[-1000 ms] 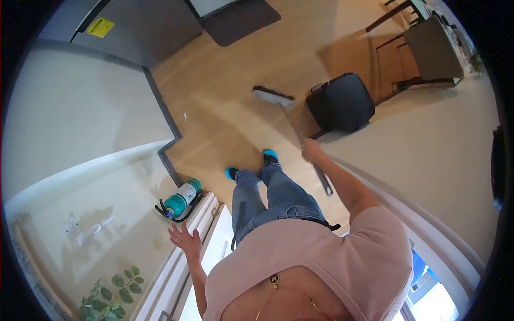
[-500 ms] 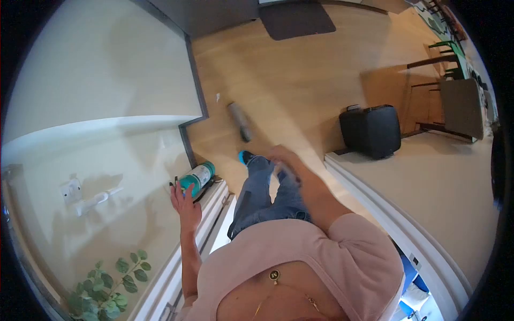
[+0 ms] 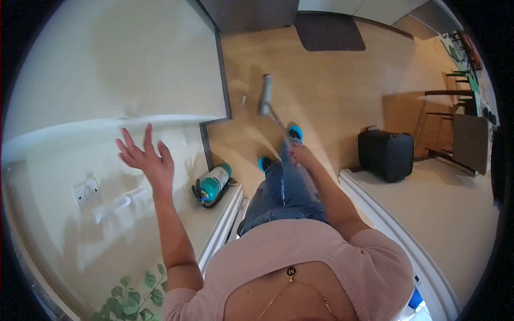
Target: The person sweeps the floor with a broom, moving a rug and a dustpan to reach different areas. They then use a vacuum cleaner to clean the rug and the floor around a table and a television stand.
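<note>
My right hand point(image 3: 302, 155) is closed around the handle of a broom point(image 3: 266, 95), in front of my legs. The handle is blurred by motion; the broom's long pale head, with dark bristles along one side, lies over the wooden floor beyond my feet. My left hand point(image 3: 147, 158) is raised in front of the pale wall, fingers spread and holding nothing. Below and to the right of it stands a green fire extinguisher point(image 3: 217, 182) with a black hose, close to the wall corner. A small white scrap point(image 3: 243, 99) lies on the floor left of the broom head.
To the right, a black suitcase point(image 3: 385, 154) stands by the wall end, with a table and chairs point(image 3: 471, 142) behind. A dark mat point(image 3: 330, 33) lies at the far side. On the left wall is a switch plate point(image 3: 86, 191); leafy stems point(image 3: 131, 302) rise below.
My left hand has left the fire extinguisher and risen up and left, fingers spread. The broom head has swung farther forward from my feet, and the view has shifted.
</note>
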### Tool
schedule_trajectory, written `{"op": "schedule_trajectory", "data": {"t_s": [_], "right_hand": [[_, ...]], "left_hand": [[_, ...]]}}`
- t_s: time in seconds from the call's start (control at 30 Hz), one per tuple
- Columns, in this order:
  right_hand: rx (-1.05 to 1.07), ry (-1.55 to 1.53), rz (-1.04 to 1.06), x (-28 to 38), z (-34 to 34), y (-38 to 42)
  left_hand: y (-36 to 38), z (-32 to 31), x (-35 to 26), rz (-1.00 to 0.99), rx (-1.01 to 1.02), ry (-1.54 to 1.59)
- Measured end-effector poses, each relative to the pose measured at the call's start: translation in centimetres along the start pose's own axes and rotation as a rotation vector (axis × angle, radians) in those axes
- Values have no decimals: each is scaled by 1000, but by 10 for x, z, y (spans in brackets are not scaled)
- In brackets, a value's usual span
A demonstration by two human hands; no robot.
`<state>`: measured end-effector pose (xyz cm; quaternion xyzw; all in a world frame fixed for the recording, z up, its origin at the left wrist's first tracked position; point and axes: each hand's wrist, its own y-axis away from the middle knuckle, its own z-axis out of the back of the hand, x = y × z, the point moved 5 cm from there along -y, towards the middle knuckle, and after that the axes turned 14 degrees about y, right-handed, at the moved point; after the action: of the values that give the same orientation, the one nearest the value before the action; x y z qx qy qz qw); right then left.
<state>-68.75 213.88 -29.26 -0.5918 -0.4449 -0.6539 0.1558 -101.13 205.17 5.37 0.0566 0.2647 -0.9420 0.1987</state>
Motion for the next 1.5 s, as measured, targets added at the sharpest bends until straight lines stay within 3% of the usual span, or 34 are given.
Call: {"op": "schedule_trajectory", "data": {"t_s": [0.07, 0.13, 0.2, 0.27, 0.3, 0.37, 0.4, 0.5, 0.6, 0.67, 0.73, 0.8, 0.83, 0.9, 0.97, 1.07, 1.1, 1.2, 1.27, 1.37, 1.43, 1.5], "right_hand": [[192, 605, 344, -3, -35, -59], [276, 796, 89, 1, -46, -115], [297, 507, -357, -15, -34, -156], [44, -122, -37, -3, 10, -157], [149, -68, -120, 7, 35, -149], [276, 337, -377, 17, 87, -149], [292, 687, -558, 14, 103, -150], [279, 1128, 45, 48, 77, -172], [24, 251, -450, 90, 49, -194], [289, 728, -264, 130, 36, -249], [316, 446, -189, 119, 27, -313], [211, 230, -261, 119, 39, -367], [140, -62, -236, 126, 55, -369], [62, -186, -366, 109, 99, -352], [54, 165, -627, 54, 138, -359], [109, 750, -50, 159, 92, -337], [16, 505, -297, 154, 88, -342], [130, 409, -273, 196, 84, -385], [191, 258, -55, 162, 86, -451], [212, -111, -165, 142, 109, -494], [0, 36, 82, 136, 145, -453], [-133, 358, -17, 125, 159, -419]], "left_hand": [[-44, 9, -5, -71, -138, -114], [-77, 17, -6, -124, -238, -207], [-104, 21, -3, -159, -293, -273], [-120, 21, 4, -150, -302, -336], [-123, 20, 11, -137, -278, -383], [-131, 18, 18, -60, -207, -544], [-133, 16, 23, -85, -213, -571], [-138, 4, 37, -162, -243, -657], [-145, -4, 38, -183, -328, -758], [-147, -6, 43, -137, -273, -750], [-148, -8, 43, -132, -248, -793], [-147, -9, 42, -135, -249, -852], [-147, -10, 44, -131, -245, -865], [-147, -11, 47, -123, -239, -864], [-144, -12, 51, -121, -244, -854], [-148, -13, 48, -130, -252, -860], [-149, -13, 47, -138, -250, -865], [-147, -14, 48, -122, -246, -925], [-149, -16, 45, -92, -220, -877], [-133, -10, 64, -40, -216, -733], [-143, -10, 43, -60, -186, -930], [-139, -11, 54, -85, -174, -976]]}}
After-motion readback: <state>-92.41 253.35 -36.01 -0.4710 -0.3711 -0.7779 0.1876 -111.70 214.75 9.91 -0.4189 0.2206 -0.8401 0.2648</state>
